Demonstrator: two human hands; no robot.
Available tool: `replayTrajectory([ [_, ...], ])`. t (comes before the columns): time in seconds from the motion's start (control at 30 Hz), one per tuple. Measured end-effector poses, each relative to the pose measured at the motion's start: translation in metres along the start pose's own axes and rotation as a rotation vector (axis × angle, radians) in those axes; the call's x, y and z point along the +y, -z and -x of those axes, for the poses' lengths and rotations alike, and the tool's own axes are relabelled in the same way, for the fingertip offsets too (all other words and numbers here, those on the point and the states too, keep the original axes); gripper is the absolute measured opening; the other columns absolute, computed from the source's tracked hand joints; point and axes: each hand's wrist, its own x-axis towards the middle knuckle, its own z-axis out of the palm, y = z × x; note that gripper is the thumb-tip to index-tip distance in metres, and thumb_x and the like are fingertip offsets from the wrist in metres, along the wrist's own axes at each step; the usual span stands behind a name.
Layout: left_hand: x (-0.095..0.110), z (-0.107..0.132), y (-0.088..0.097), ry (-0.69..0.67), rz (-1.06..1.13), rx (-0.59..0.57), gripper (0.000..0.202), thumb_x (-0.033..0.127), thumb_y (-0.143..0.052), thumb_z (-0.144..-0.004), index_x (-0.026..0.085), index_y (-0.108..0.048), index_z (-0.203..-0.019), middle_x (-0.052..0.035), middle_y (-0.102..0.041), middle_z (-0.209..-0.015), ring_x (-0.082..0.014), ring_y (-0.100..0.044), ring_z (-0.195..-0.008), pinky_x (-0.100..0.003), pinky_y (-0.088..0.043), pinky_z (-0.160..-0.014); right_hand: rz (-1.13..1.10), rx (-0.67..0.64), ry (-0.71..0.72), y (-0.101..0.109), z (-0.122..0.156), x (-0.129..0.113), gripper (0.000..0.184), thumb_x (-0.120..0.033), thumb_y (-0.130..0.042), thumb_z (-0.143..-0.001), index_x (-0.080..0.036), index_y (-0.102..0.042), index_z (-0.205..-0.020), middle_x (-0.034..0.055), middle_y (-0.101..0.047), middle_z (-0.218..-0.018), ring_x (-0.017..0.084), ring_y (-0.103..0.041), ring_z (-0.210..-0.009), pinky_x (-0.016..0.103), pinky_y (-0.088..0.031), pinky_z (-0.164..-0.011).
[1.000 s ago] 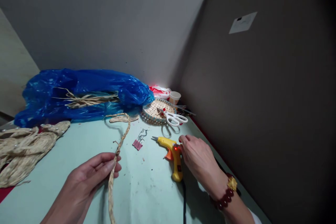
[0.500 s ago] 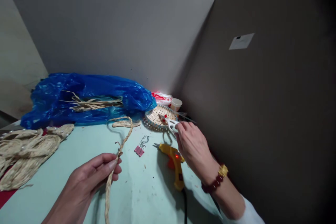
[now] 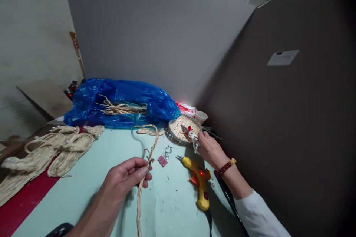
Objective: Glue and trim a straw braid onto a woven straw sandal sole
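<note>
My left hand (image 3: 126,177) pinches a braided straw rope (image 3: 150,155) that runs from the lower edge of the view up toward the blue bag. My right hand (image 3: 210,150), with a dark red bead bracelet on its wrist, is closed on the white-handled scissors (image 3: 193,139) beside the round woven tray (image 3: 180,130). A yellow glue gun (image 3: 198,179) with a red light lies on the pale green table (image 3: 91,177), just below my right hand.
A blue plastic bag (image 3: 122,102) with straw strands sits at the back. Woven straw pieces (image 3: 52,148) lie at the left. Pink binder clips (image 3: 163,160) rest between my hands. A paper cup (image 3: 200,116) and red-white packet (image 3: 187,108) stand by the grey partitions.
My right hand left the glue gun, reached up to the woven tray and closed on the scissors. My left hand kept its pinch on the rope. The view swung up and left.
</note>
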Motion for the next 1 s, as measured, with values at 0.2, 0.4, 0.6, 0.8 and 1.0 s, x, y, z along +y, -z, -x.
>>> replayTrajectory([
  [0.2, -0.005, -0.004, 0.004, 0.014, 0.008, 0.025, 0.018, 0.034, -0.074, -0.076, 0.019, -0.072, -0.084, -0.0028, -0.072, -0.075, -0.0178, -0.06, -0.073, -0.026, -0.045, -0.073, -0.236, 0.069, 0.064, 0.016, 0.037, 0.017, 0.017, -0.008, -0.053, -0.091, -0.011, -0.057, -0.107, 0.0067, -0.066, -0.094, 0.021, -0.065, -0.086, 0.036, -0.053, -0.079],
  [0.4, -0.008, -0.012, 0.004, 0.044, -0.002, 0.012, 0.02, 0.037, -0.075, -0.075, 0.018, -0.072, -0.079, -0.0023, -0.07, -0.072, -0.0179, -0.059, -0.071, -0.027, -0.044, -0.071, -0.522, 0.131, 0.074, -0.002, 0.05, 0.04, 0.039, -0.032, -0.047, -0.088, -0.012, -0.05, -0.121, 0.0176, -0.067, -0.112, 0.029, -0.067, -0.098, 0.04, -0.052, -0.083],
  [0.6, -0.008, -0.014, 0.004, 0.045, -0.003, 0.002, 0.019, 0.035, -0.075, -0.076, 0.017, -0.071, -0.079, -0.0032, -0.072, -0.075, -0.0171, -0.06, -0.07, -0.026, -0.045, -0.071, -0.755, 0.212, 0.151, -0.006, 0.065, 0.012, 0.05, -0.046, -0.061, -0.083, -0.017, -0.053, -0.122, 0.0117, -0.063, -0.112, 0.025, -0.065, -0.093, 0.034, -0.055, -0.077],
  [0.8, -0.008, -0.009, 0.003, 0.024, 0.106, 0.021, 0.017, 0.031, -0.079, -0.069, 0.02, -0.076, -0.082, -0.0028, -0.074, -0.077, -0.0188, -0.064, -0.072, -0.026, -0.05, -0.07, -0.852, 0.111, 0.472, 0.006, 0.095, -0.038, 0.036, -0.033, -0.076, -0.08, -0.024, -0.059, -0.11, 0.0049, -0.056, -0.101, 0.02, -0.059, -0.09, 0.028, -0.053, -0.078],
  [1.0, -0.004, -0.003, -0.004, 0.038, 0.147, 0.105, 0.02, 0.029, -0.085, -0.058, 0.021, -0.08, -0.076, -0.0048, -0.078, -0.077, -0.0225, -0.069, -0.072, -0.028, -0.055, -0.069, -0.713, 0.176, 0.475, -0.007, 0.098, -0.04, 0.045, -0.016, -0.062, -0.078, -0.024, -0.055, -0.121, 0.0098, -0.057, -0.118, 0.025, -0.059, -0.106, 0.033, -0.051, -0.09],
])
